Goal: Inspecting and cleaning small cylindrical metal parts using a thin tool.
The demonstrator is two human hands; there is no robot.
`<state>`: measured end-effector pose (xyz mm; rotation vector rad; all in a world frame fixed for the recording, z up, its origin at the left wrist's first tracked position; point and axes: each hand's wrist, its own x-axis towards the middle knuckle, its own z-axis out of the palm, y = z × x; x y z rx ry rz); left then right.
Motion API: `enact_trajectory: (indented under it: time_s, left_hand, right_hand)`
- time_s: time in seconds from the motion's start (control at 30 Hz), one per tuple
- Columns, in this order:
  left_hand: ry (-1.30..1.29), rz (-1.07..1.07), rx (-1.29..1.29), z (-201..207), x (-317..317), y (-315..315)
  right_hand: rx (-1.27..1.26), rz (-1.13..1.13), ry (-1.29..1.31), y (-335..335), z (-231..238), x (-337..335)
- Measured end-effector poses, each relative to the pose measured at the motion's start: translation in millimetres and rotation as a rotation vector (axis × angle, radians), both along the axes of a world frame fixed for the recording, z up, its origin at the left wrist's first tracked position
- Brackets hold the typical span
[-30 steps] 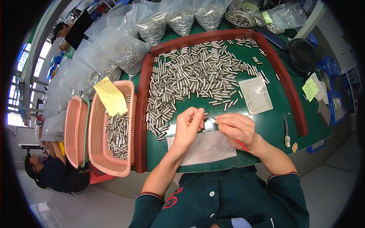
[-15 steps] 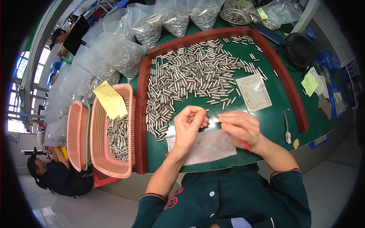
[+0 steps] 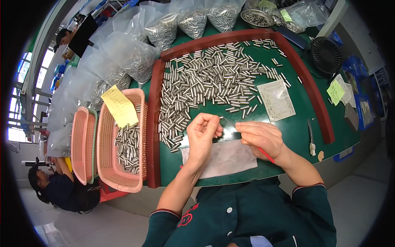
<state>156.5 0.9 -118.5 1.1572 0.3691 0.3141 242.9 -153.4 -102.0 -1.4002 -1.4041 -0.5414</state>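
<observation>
My left hand [image 3: 202, 133] is closed, its thumb and fingertips pinching a small metal pin [image 3: 221, 117] whose end just shows. In my right hand [image 3: 261, 138] is a slim tool with a thin grey shaft [image 3: 229, 122] and a red handle [image 3: 266, 155] sticking out below the palm. The shaft's tip points at the pin; whether they touch I cannot tell. Beneath both hands, a stained pale cloth [image 3: 230, 160] lies on the green tabletop. Beyond them spreads a wide heap of loose metal pins [image 3: 210, 74], with a printed paper sheet [image 3: 276, 101] at its right.
Dark red rails [image 3: 154, 123] border the work area. Left of them stand pink baskets [image 3: 105, 160], one holding pins and a yellow note [image 3: 119, 106]. Bags of pins [image 3: 133, 57] line the back and left. Tweezers [image 3: 311, 138] and a black fan [image 3: 325, 54] are at right.
My left hand has shifted slightly left, and a little more of the tool's shaft shows between the hands. Both hands keep their grips.
</observation>
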Motion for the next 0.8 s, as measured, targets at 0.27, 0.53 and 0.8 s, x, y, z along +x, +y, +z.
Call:
enact_trajectory:
  time_s: [0.27,0.53,0.8]
  left_hand:
    - [-0.015,-0.034,-0.259,-6.0,2.1,13.5]
    - [0.069,-0.243,-0.579,-6.3,2.7,15.2]
    - [0.103,-0.272,-0.579,-6.5,3.4,14.5]
  right_hand:
    - [0.042,0.014,0.084,-4.3,2.6,0.3]
    - [0.12,-0.06,0.224,-0.3,-4.8,-1.1]
    - [0.076,-0.027,0.276,0.8,-4.8,-2.5]
